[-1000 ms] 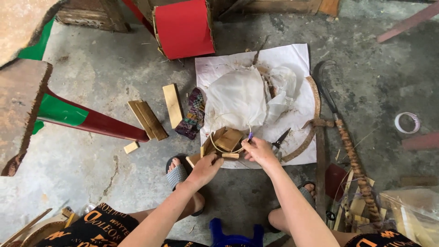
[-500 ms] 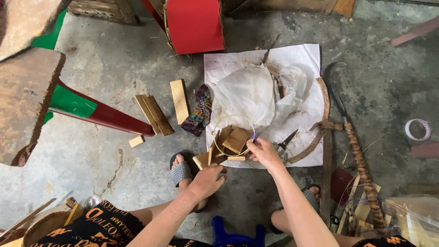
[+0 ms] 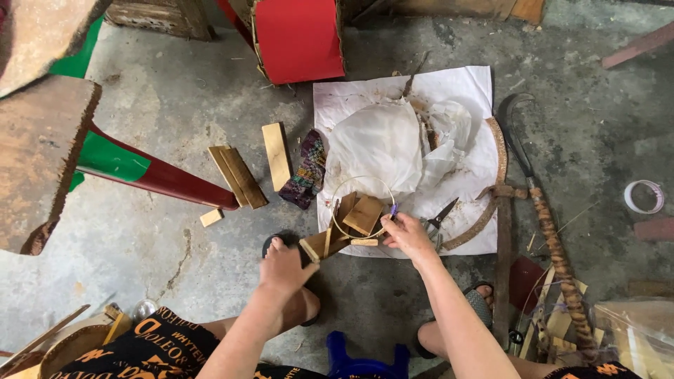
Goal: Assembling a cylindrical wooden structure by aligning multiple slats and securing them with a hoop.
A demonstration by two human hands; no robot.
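right hand (image 3: pixel 408 237) pinched on thin wire hoop (image 3: pixel 363 208), a closed ring; left hand (image 3: pixel 284 269) spread over wood pieces (image 3: pixel 330 242), gripping nothing; paper (image 3: pixel 393 144) beyond unused.

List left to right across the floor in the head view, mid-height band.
Pair of wood slats → single wood slat → patterned cloth → wire ring held by right hand → scissors → sickle → tape roll.

A thin bent bamboo-strip hoop (image 3: pixel 363 208) stands tilted over a small pile of flat wooden offcuts (image 3: pixel 349 228), right at the near edge of the white paper sheet (image 3: pixel 463 91).
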